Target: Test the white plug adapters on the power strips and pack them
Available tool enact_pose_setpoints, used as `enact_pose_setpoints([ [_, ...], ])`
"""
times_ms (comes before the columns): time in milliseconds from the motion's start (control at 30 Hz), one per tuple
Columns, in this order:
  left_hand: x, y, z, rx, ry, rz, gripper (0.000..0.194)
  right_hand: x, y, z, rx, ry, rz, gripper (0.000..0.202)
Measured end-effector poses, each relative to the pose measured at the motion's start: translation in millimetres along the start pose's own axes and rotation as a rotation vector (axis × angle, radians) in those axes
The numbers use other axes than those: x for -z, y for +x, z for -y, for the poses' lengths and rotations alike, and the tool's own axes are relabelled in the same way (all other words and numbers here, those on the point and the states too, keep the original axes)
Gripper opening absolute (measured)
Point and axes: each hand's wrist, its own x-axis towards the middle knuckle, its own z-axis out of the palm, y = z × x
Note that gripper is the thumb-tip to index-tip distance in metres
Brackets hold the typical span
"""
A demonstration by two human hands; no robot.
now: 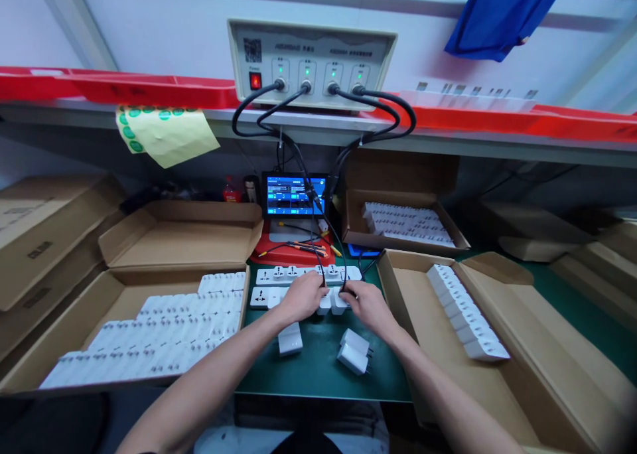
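My left hand is pinched at the end of a black cable, beside a white charger at the front power strip. To its right, my right hand pinches another black cable end at a second white charger. The fingertips partly hide both cable ends. Behind the hands lies a second white power strip. Nearer on the green table, one white charger block lies below my left hand, and a pair of white chargers with metal prongs lies below my right.
An open box of many white chargers stands left; another box with one row stands right. Behind are a lit screen, a red tray and a third box. Black cables hang from a grey tester on the shelf.
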Motion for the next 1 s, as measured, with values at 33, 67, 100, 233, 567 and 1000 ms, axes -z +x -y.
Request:
enact_pose_setpoints([
  [33,-0.9,0,0,-0.003,0.01,0.002,0.019,-1,0,0,0.004,-0.008,-0.002,0.023],
  [67,-1.9,-1,0,-0.006,0.02,0.004,0.018,-2,-1,-1,0.006,-0.014,-0.003,0.022],
  [100,-3.1,-1,0,-0.01,0.029,0.005,0.017,-3,-1,-1,0.008,-0.018,-0.003,0.021],
  [233,-8.4,-4,-3,-0.044,0.103,0.042,0.014,-6,-2,-5,0.011,-0.002,-0.007,0.02],
  [567,-16.2,2,-11,-0.057,0.229,0.129,0.025,-6,-1,-15,0.012,-0.002,-0.001,0.03],
  [1000,39.2,-41,50,-0.028,0.152,0.012,0.064,-6,-4,44,0.203,-0.302,0.078,0.026],
])
